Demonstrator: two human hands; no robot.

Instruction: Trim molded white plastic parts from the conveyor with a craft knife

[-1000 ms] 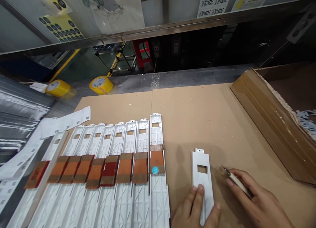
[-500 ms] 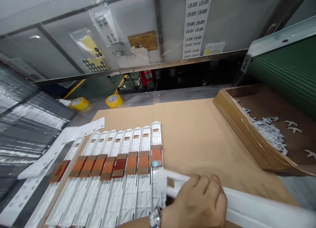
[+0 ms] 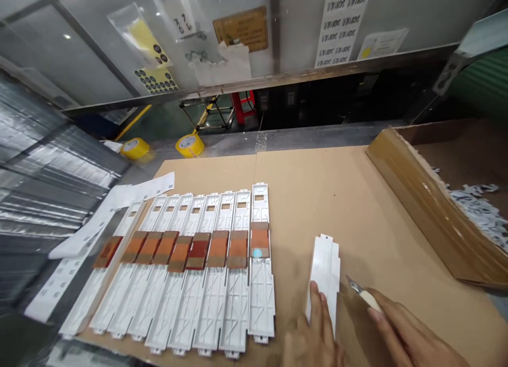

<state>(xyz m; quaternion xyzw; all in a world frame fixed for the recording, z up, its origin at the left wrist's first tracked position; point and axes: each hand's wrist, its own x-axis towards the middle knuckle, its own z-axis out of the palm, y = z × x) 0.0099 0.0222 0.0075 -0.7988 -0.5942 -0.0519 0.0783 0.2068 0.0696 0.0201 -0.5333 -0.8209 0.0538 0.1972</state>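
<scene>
My left hand point(image 3: 313, 335) rests with its fingers stretched flat on the near end of a long white plastic panel point(image 3: 326, 271) that lies alone on the brown cardboard sheet point(image 3: 349, 197). My right hand point(image 3: 413, 338) is closed around a small craft knife point(image 3: 363, 295) whose blade tip sits at the panel's right edge. To the left lies a row of several matching white panels point(image 3: 222, 271), each with a brown-orange block point(image 3: 238, 249) across its middle. The rightmost block carries a small blue sticker point(image 3: 257, 253).
An open cardboard box point(image 3: 428, 208) with white plastic scraps point(image 3: 480, 211) stands at the right. Two yellow tape rolls point(image 3: 189, 144) lie at the back left. White label strips point(image 3: 119, 197) lie at the left. A metal shelf edge with posted papers point(image 3: 341, 23) runs behind.
Half a second ago my left hand was carrying the single panel crosswise above the row. Now the panel lies flat on the cardboard with its smooth side up, and the knife is back at its edge.
</scene>
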